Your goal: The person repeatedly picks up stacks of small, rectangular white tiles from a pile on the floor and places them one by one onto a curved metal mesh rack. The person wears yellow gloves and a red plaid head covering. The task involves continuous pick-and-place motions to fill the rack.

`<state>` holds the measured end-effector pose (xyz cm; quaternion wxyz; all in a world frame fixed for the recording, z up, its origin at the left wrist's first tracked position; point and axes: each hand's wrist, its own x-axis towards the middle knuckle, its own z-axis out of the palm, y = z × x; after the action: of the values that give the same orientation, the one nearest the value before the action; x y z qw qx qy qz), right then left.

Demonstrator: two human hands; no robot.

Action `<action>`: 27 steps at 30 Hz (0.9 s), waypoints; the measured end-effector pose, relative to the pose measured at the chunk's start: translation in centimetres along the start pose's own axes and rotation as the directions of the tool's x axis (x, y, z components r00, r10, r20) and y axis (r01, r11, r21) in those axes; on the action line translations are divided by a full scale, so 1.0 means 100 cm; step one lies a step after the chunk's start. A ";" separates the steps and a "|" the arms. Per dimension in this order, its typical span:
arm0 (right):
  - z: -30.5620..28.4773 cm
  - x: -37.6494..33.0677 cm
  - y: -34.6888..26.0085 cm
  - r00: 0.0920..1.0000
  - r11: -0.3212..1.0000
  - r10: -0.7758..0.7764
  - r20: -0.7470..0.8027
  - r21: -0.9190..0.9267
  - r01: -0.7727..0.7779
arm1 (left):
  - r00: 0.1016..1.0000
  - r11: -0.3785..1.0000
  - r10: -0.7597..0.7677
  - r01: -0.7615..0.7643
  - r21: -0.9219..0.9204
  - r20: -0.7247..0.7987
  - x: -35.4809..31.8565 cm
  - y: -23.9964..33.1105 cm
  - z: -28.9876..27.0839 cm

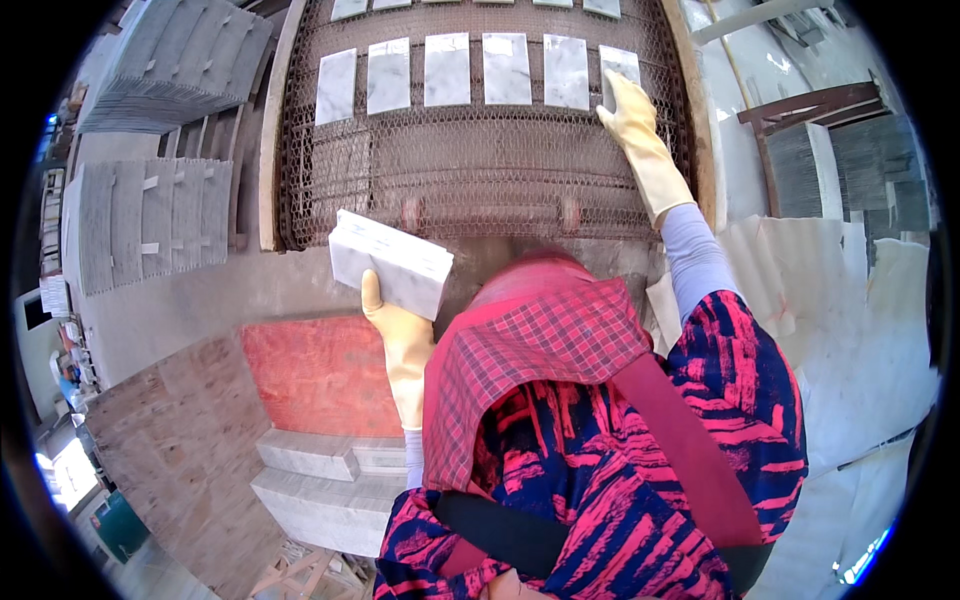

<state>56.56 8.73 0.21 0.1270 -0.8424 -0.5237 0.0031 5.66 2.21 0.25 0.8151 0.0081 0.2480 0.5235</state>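
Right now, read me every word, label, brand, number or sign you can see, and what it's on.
No text can be read.
White, grey-veined rectangular tiles on the brown wire-mesh belt: no lettering visible.
Stack of pale rectangular tiles in the gloved left hand: none visible.
Background clutter at far left: too small and blurred to tell.

Yeah, we couldn't read a thing here, no text, labels, brands, numbers or signs that we could make out anywhere.
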 end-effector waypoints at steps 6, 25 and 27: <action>-0.013 0.004 -0.004 0.998 0.999 0.010 0.062 -0.048 -0.007 | 0.995 0.992 0.064 -0.055 0.117 -0.076 0.001 0.000 0.003; -0.102 -0.132 -0.292 0.668 -0.285 -0.737 0.109 0.845 -0.453 | 0.670 0.552 0.554 -0.740 0.385 0.493 -0.030 0.031 0.162; -0.111 -0.134 -0.297 0.639 -0.305 -0.768 0.056 0.844 -0.440 | 0.601 0.461 0.587 -0.799 0.385 0.543 -0.041 0.032 0.164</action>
<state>25.92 7.01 15.73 0.5192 -0.1800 -0.4347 0.7135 8.38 4.21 17.16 0.5058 0.4534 0.2305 0.6967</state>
